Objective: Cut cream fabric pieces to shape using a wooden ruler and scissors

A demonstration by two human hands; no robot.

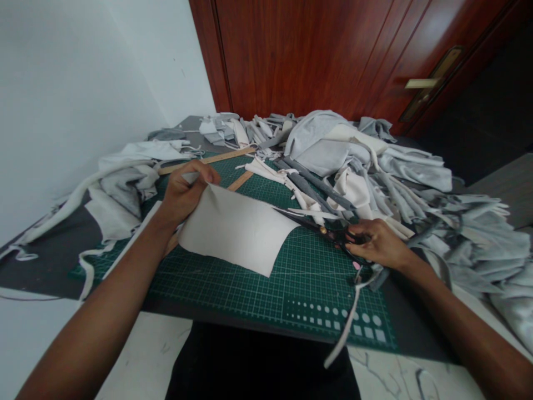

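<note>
My left hand point(185, 189) is closed, pinching the far left corner of a cream piece of fabric point(237, 228) that lies on the green cutting mat point(291, 289). My right hand point(377, 241) grips the handles of black scissors point(320, 228), fingers through the loops. The scissor blades point left and touch the fabric's right edge. A thin grey strip point(347, 328) hangs from near my right hand over the mat's front edge.
A large heap of grey and cream fabric scraps point(375, 161) fills the table's back and right. Wooden rulers point(216, 158) lie at the mat's far edge. More scraps point(120, 183) lie at left by the white wall. A red-brown door point(333, 55) stands behind.
</note>
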